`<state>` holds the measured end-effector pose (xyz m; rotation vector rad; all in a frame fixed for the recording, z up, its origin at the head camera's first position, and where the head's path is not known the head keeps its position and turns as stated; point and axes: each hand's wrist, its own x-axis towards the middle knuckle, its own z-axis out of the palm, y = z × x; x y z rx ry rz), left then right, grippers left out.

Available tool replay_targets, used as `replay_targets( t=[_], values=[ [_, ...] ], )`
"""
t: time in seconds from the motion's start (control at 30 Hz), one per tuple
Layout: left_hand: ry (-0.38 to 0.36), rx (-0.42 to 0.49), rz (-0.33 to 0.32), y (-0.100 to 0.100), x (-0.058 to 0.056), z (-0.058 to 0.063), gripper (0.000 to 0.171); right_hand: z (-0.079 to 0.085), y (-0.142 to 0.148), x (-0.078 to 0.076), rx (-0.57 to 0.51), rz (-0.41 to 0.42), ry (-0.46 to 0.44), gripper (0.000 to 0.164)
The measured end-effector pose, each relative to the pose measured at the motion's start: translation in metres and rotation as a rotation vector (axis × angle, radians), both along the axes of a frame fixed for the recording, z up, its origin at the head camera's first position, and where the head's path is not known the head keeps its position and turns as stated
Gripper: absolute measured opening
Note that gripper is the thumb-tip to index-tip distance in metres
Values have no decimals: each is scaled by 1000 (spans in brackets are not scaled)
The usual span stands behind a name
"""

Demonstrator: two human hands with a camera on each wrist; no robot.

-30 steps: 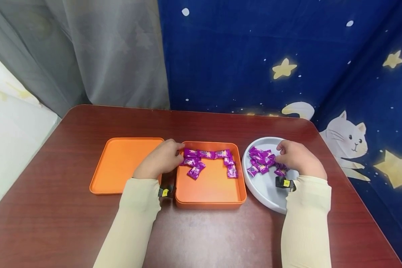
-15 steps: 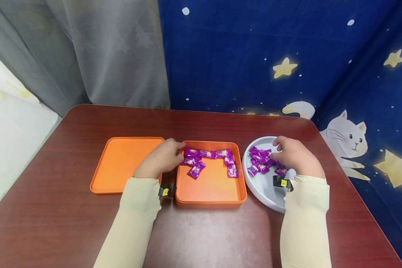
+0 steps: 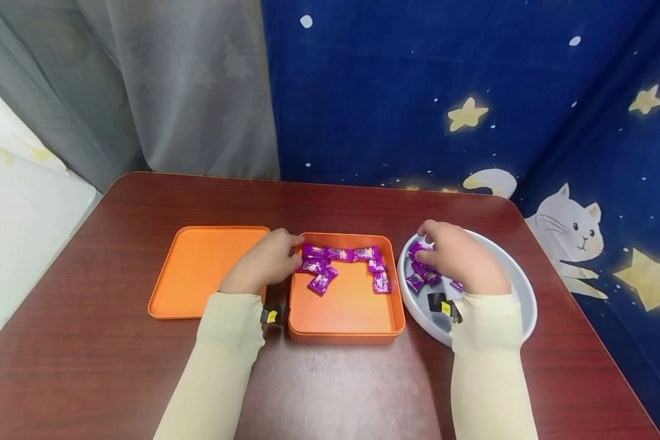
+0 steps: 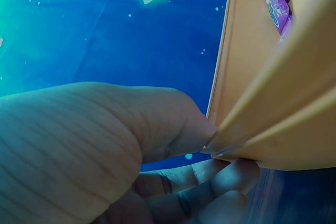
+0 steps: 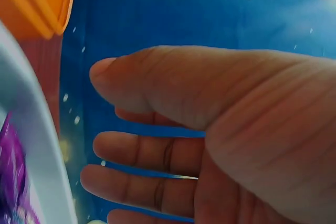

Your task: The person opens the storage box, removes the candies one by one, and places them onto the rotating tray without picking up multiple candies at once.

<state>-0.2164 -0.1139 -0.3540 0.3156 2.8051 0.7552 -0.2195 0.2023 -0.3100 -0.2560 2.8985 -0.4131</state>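
My left hand (image 3: 264,261) pinches the far left corner of an orange box (image 3: 343,336); in the left wrist view the thumb lies at the rim and the fingers curl beneath it. Purple-wrapped candies (image 3: 338,253) line the far side of the box, with more at its left and right sides. My right hand (image 3: 464,256) hovers over a pale grey round plate (image 3: 519,281), partly covering its pile of purple candies (image 3: 416,281). In the right wrist view its thumb and fingers are apart, with nothing between them.
An orange lid (image 3: 198,263) lies flat to the left of the box, partly behind my left hand. Everything rests on a dark red-brown table (image 3: 330,391). Grey and blue curtains (image 3: 363,91) hang behind its far edge.
My right hand has moved left across the plate, from its right part to above the candy pile. The left hand, the box and its candies look unchanged.
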Motion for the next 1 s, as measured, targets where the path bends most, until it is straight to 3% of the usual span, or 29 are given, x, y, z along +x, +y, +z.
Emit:
replay_targets(
  t=[0.47,0.83,1.0],
  values=[
    [9,-4,-6,-1,0,0,48,1,-48,6,10,193,91,43],
    [-10,7,-6,-1,-1,0,47,-15,-76,-1,-20,299,75,37],
    [-18,11,-4,0,-1,0,47,-24,-85,-3,4,340,46,43]
  ],
)
